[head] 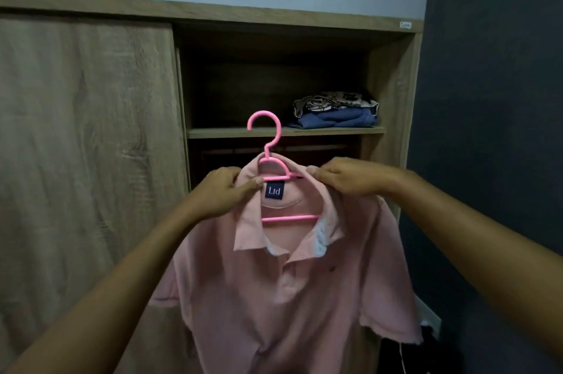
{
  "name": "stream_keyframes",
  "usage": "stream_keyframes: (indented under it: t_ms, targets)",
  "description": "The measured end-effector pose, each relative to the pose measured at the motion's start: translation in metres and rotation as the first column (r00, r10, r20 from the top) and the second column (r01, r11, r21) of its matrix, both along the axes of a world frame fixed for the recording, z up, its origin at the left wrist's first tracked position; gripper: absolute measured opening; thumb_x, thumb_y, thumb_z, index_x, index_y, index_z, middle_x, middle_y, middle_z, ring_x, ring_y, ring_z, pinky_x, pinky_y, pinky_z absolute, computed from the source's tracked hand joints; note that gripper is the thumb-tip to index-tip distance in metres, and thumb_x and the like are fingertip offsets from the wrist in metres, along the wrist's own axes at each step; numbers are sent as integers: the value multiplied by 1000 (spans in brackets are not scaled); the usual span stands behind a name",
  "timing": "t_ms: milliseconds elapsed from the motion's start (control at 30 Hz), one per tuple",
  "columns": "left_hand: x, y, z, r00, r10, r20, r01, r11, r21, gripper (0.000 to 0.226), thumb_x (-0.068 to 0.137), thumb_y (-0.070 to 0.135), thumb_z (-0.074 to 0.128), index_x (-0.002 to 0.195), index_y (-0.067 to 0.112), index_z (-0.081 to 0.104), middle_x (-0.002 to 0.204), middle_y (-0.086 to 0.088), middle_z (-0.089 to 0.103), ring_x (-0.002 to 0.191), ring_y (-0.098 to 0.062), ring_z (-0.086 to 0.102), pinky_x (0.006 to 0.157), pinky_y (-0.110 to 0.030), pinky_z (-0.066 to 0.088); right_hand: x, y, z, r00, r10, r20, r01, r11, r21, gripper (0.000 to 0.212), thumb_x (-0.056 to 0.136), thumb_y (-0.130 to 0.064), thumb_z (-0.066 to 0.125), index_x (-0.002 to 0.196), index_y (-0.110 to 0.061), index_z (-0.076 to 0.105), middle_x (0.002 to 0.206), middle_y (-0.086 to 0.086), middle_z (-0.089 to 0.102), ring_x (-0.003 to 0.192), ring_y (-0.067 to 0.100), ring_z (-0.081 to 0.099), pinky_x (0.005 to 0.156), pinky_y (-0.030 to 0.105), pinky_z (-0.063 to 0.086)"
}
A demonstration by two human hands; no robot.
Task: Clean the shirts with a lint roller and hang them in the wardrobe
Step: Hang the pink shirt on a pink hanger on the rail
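Hanging step: left hand (pixel 224 192) and right hand (pixel 341 177) pinch pink polo shirt (pixel 283 297) collar on pink hanger (pixel 268 142); next, probably hook onto wardrobe (pixel 393 81) rail.

Both hands are up at the collar of the pink polo shirt (pixel 274 297): the left hand (pixel 224 193) pinches the fabric beside the navy label (pixel 274 190), the right hand (pixel 341 177) grips the other shoulder. The pink hanger (pixel 268 142) sits inside the neck, hook upright. Behind it is the open wardrobe (pixel 393 84), with folded clothes (pixel 335 113) on its shelf (pixel 231 132).
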State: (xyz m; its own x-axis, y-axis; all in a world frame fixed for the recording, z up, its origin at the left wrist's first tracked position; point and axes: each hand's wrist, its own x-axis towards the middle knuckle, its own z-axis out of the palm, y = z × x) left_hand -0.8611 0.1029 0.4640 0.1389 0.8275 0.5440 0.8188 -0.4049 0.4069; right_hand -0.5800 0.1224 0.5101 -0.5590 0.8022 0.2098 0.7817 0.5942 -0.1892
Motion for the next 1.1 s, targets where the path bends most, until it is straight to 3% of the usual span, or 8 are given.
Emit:
stream_keyframes:
  t_ms: [167, 267, 367, 500, 667, 833, 967, 1100]
  targets:
    - [20, 12, -7, 998, -1, 67, 3, 999, -34, 57, 91, 63, 52, 82, 7, 65, 76, -10, 65, 64, -21, 57, 59, -33, 43, 12, -2, 18, 999, -28, -30, 30, 998, 63, 68, 100, -59, 33, 81, -6, 71, 81, 15, 70, 66, 19, 60, 69, 40, 51]
    - [35, 24, -12, 997, 16, 79, -11, 998, -65, 51, 94, 63, 46, 91, 16, 64, 86, -2, 64, 76, -17, 60, 69, -36, 51, 17, 1, 22, 985, -137, 101, 138, 990, -1, 70, 98, -63, 33, 85, -5, 72, 83, 9, 70, 73, 24, 63, 73, 38, 51]
    - [51, 38, -21, 993, 23, 112, -17, 999, -51, 48, 97, 59, 43, 92, 17, 66, 85, 1, 64, 80, -19, 62, 66, -31, 46, 22, 8, 16, 945, -228, 234, 246, 968, -52, 62, 98, -62, 36, 88, -10, 68, 83, 0, 63, 78, 20, 58, 70, 32, 44]
    - [71, 66, -41, 989, 66, 135, -61, 997, -46, 39, 96, 47, 56, 96, 10, 68, 85, -1, 65, 86, -23, 63, 71, -28, 39, 39, 36, -2, 888, -311, 338, 356, 931, -80, 50, 98, -60, 39, 94, -16, 61, 100, 4, 60, 88, 23, 56, 80, 34, 43]
    - [86, 119, -65, 983, 124, 136, -117, 992, -52, 36, 91, 41, 65, 103, 7, 66, 99, -14, 69, 96, -31, 64, 84, -38, 52, 58, 79, -28, 843, -364, 395, 446, 884, -138, 48, 103, -44, 39, 122, -6, 61, 124, 11, 61, 93, 25, 53, 85, 34, 44]
    - [95, 179, -85, 971, 220, 97, -204, 968, -147, 52, 88, 45, 66, 121, 5, 59, 116, -23, 64, 110, -39, 60, 95, -44, 50, 76, 136, -53, 890, -428, 155, 455, 854, -253, 37, 104, -31, 43, 119, -1, 59, 116, 13, 61, 98, 28, 60, 84, 37, 48]
    - [103, 223, -98, 932, 362, 0, -353, 907, -232, 67, 91, 44, 63, 135, -3, 47, 136, -32, 47, 129, -47, 43, 108, -46, 37, 83, 180, -80, 864, -480, -152, 313, 748, -585, 27, 102, -19, 45, 112, 1, 59, 109, 17, 66, 93, 28, 66, 77, 38, 56]
    - [108, 264, -107, 904, 426, -24, -410, 852, -325, 68, 92, 45, 61, 134, -5, 45, 139, -31, 49, 130, -45, 46, 107, -45, 41, 72, 231, -107, 803, -475, -360, 203, 786, -584, 33, 104, -24, 44, 118, 1, 59, 113, 14, 65, 97, 23, 63, 71, 29, 50]
